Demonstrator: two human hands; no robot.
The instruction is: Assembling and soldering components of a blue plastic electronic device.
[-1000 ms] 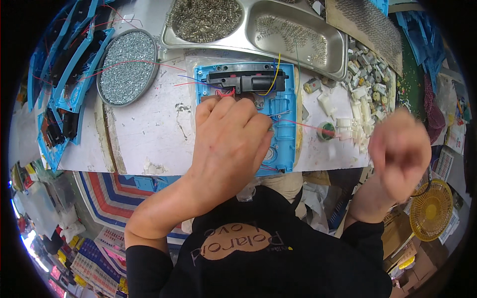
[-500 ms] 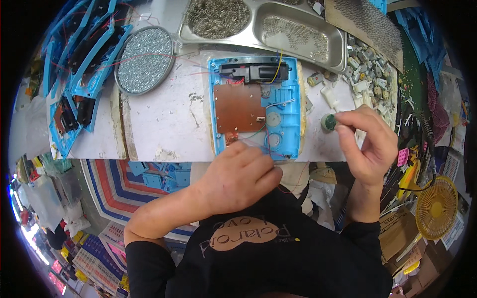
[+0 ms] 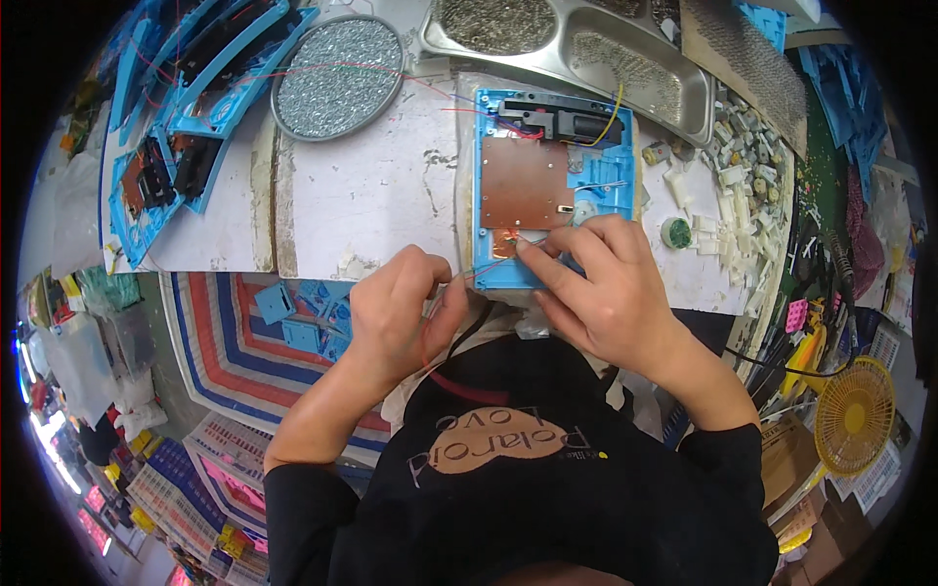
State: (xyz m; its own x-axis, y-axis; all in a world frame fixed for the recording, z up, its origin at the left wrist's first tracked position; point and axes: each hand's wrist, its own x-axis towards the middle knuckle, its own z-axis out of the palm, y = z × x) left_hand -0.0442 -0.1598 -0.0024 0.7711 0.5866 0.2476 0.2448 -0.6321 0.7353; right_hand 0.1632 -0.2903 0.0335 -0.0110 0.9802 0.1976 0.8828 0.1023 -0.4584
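Observation:
A light-blue plastic housing (image 3: 486,176) lies on the bench with a brown circuit board (image 3: 525,184) and a black module (image 3: 567,124) in it. Near its front edge sits a small copper-coloured piece (image 3: 504,244). My left hand (image 3: 401,308) is closed, thumb and index finger pinching a thin red wire (image 3: 486,268) at the housing's front left corner. Over the front of the housing, my right hand (image 3: 611,288) has its fingertips pinched beside the copper piece, where the wire ends up; the grip itself is partly hidden. The round green-topped container (image 3: 675,232) stands apart, right of the housing.
A round tray of small metal parts (image 3: 337,78) stands at the back left, near stacked blue housings (image 3: 195,107). Behind is a divided metal tray (image 3: 640,83) of small parts. Small white and metal pieces (image 3: 743,176) are heaped at the right. A yellow basket (image 3: 854,415) hangs lower right.
My right hand has left the green-topped container and come over the housing's front. My left hand has moved left off the housing's front edge. The whole view has shifted.

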